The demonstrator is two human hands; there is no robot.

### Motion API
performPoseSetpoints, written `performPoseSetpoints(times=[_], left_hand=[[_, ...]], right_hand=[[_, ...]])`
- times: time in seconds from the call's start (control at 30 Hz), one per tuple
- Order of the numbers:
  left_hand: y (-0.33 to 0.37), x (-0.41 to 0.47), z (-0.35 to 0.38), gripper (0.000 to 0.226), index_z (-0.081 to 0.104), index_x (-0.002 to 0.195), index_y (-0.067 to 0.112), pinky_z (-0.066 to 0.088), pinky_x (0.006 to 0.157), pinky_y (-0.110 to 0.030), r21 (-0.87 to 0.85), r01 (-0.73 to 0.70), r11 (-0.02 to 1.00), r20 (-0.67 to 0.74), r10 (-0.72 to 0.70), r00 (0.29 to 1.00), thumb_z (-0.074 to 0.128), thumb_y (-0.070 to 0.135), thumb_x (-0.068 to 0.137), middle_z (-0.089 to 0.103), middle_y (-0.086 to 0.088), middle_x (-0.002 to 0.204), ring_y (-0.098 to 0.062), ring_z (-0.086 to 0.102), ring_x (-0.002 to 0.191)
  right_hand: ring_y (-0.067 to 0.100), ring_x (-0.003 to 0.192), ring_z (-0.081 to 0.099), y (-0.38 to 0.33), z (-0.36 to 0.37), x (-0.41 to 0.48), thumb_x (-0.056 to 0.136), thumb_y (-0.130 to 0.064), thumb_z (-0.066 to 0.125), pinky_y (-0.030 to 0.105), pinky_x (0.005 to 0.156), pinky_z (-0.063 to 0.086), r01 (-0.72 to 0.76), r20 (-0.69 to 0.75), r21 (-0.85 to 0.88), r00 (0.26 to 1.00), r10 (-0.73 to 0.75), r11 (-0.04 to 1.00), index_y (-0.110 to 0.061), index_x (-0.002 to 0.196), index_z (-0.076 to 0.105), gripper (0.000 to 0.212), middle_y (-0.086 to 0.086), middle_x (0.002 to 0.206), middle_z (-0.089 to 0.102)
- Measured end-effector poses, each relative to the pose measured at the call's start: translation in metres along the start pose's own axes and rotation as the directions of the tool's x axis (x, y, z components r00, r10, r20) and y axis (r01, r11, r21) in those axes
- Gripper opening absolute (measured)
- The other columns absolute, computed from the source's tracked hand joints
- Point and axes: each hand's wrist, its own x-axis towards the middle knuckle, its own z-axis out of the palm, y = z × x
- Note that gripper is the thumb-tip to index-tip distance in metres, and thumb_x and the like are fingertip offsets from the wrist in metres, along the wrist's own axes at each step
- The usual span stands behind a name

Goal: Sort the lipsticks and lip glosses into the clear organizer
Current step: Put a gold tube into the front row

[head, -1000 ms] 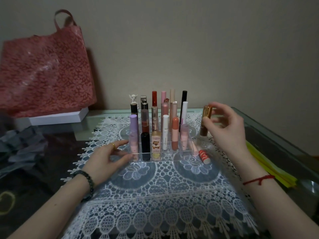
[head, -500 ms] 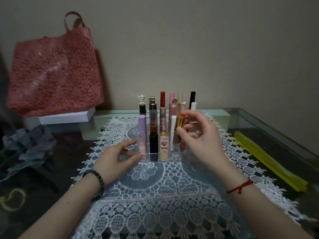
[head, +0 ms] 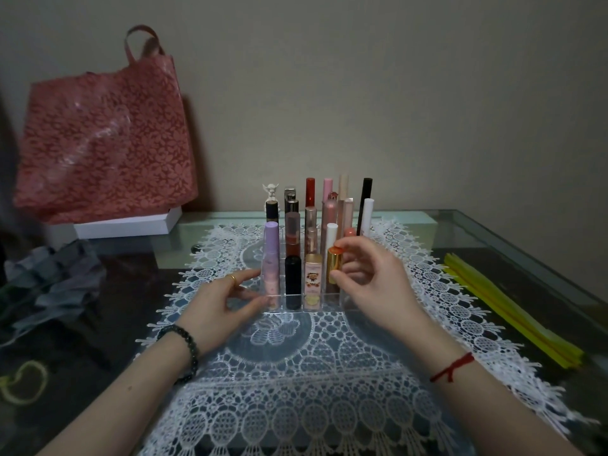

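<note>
A clear organizer (head: pixel 292 310) stands on a white lace mat (head: pixel 296 373), filled with several upright lipsticks and lip glosses. In its front row are a lilac tube (head: pixel 271 258), a black tube (head: pixel 292 278) and a pink patterned lipstick (head: pixel 312 274). My right hand (head: pixel 371 278) pinches a gold-capped lip gloss (head: pixel 334 263) upright, its lower end inside a front-row slot right of the patterned lipstick. My left hand (head: pixel 223 304) holds the organizer's front left corner between thumb and forefinger. The right front slots are hidden behind my right hand.
A red patterned tote bag (head: pixel 105 133) leans on the wall at back left above a white box (head: pixel 125 223). Grey crumpled cloth (head: pixel 49 284) lies at left. Yellow strips (head: pixel 513 311) lie along the glass table's right edge (head: pixel 543 245).
My right hand carried the gold-capped gloss from beside the organizer's right side leftward and lowered it into a front-row slot. My left hand stayed on the organizer's corner.
</note>
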Motion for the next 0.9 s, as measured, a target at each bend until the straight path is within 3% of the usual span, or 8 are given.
performPoseSetpoints(times=[0.4,0.6,0.7,0.83,0.9], left_hand=[[-0.001,0.001,0.0,0.068,0.047,0.124,0.031,0.037,0.06,0.001,0.085,-0.011,0.996,-0.001,0.011,1.0,0.053,0.06,0.063,0.062,0.026,0.081,0.018,0.054,0.081],[-0.001,0.001,0.0,0.067,0.047,0.123,0.032,0.036,0.057,0.005,0.057,-0.005,0.998,-0.001,0.005,1.0,0.054,0.059,0.063,0.064,0.023,0.082,0.019,0.056,0.076],[-0.003,0.001,0.0,0.056,0.048,0.124,0.03,0.038,0.059,0.003,0.075,-0.005,0.997,-0.005,0.006,1.0,0.061,0.048,0.072,0.065,0.022,0.083,0.015,0.058,0.077],[-0.002,-0.001,0.001,0.055,0.048,0.123,0.029,0.043,0.057,-0.001,0.029,0.008,1.0,-0.006,-0.008,1.0,0.063,0.043,0.073,0.065,0.019,0.084,0.011,0.061,0.073],[-0.001,-0.001,0.001,0.054,0.049,0.123,0.028,0.042,0.056,0.0,0.011,0.007,1.0,-0.011,-0.007,1.0,0.064,0.041,0.072,0.066,0.016,0.082,0.011,0.06,0.073]], right_hand=[[0.003,0.078,0.057,0.006,-0.002,-0.001,0.074,-0.009,0.067,0.013,0.073,0.049,0.007,0.007,-0.136,1.0,-0.006,0.991,-0.032,0.098,0.054,0.035,-0.008,0.083,0.058],[-0.002,0.08,0.054,0.006,-0.002,-0.001,0.073,-0.009,0.068,0.008,0.073,0.046,0.021,0.007,-0.133,1.0,-0.021,0.991,-0.032,0.096,0.054,0.035,-0.008,0.083,0.058],[-0.004,0.08,0.052,0.007,-0.002,-0.001,0.071,-0.009,0.069,0.006,0.074,0.045,0.031,0.017,-0.142,0.999,-0.029,0.989,-0.033,0.095,0.054,0.037,-0.008,0.083,0.058],[0.0,0.081,0.056,0.001,-0.004,0.0,0.069,-0.025,0.064,0.014,0.074,0.05,0.029,0.008,-0.186,1.0,-0.028,0.982,-0.034,0.1,0.053,0.035,-0.012,0.088,0.057],[-0.002,0.082,0.055,-0.006,-0.007,0.002,0.066,-0.034,0.059,0.011,0.071,0.049,0.043,-0.039,-0.197,0.998,-0.052,0.98,-0.033,0.103,0.055,0.037,-0.015,0.089,0.058]])
